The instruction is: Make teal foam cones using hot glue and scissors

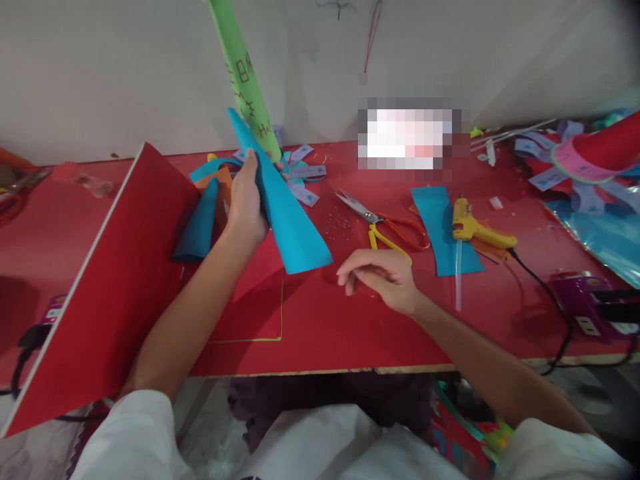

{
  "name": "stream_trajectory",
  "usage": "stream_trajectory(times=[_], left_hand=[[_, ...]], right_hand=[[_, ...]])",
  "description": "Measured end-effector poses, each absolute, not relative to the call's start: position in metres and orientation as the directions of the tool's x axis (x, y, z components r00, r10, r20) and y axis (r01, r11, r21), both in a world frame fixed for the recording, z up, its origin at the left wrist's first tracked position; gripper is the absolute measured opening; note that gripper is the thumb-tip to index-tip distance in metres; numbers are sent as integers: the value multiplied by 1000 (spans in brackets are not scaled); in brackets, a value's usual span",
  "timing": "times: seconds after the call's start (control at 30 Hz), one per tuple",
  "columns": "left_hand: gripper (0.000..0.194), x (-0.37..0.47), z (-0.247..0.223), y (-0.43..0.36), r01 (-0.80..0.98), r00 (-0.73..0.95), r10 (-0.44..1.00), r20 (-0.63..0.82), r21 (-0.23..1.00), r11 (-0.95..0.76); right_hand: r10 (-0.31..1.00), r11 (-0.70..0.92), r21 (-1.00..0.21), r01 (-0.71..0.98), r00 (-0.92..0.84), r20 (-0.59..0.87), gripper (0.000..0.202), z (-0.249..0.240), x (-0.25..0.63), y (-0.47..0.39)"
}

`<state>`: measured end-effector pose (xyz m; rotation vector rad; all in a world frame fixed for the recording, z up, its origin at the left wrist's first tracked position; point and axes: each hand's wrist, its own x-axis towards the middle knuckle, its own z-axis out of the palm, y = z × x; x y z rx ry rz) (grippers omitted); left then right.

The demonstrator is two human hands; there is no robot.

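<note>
My left hand (249,203) is closed around a blue paper cone (295,223), which slants with its narrow tip up to the left and its wide end down to the right. Behind the cone rises a green paper tube (245,83) with handwriting on it. My right hand (383,275) hovers over the table, loosely curled, with nothing visible between thumb and fingers. Just beyond it lie scissors (373,217) with red handles and a yellow-handled tool (390,243), partly hidden by that hand. Another blue cone (200,227) stands left of my left forearm.
A red board (115,280) leans upright at left. On the right, a yellow glue gun (480,230) rests on a blue paper piece (435,227), its cord trailing to a purple power strip (590,307). Purple paper strips (305,173) lie behind the cone. The red table (340,340) ends near my body.
</note>
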<state>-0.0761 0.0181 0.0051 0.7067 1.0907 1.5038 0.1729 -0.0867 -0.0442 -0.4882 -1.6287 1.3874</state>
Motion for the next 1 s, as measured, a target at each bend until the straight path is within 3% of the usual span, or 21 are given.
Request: stream_trajectory(times=[0.13, 0.23, 0.33, 0.4, 0.6, 1.0], left_hand=[[36, -59, 11, 0, -117, 76, 995, -64, 990, 73], [37, -46, 16, -17, 190, 312, 950, 5, 980, -67], [30, -39, 19, -31, 502, 505, 860, 76, 784, -365], [28, -36, 21, -39, 615, 565, 823, 58, 636, -466], [36, -32, 26, -50, 755, 560, 828, 30, 392, -525], [24, -27, 30, -53, 760, 555, 828, 82, 355, -544]], right_hand=[[947, 218, -928, -302, -165, 276, 18, -47, 173, -72], [973, 80, -931, -356, -175, 150, 40, -49, 173, -61], [974, 13, -908, -420, -200, 107, 50, -49, 173, -58], [975, 7, -903, -429, -197, 101, 48, -48, 173, -58], [988, 90, -911, -402, -76, 131, 32, -46, 174, -59], [986, 113, -936, -335, -78, 147, 45, -50, 168, -60]])
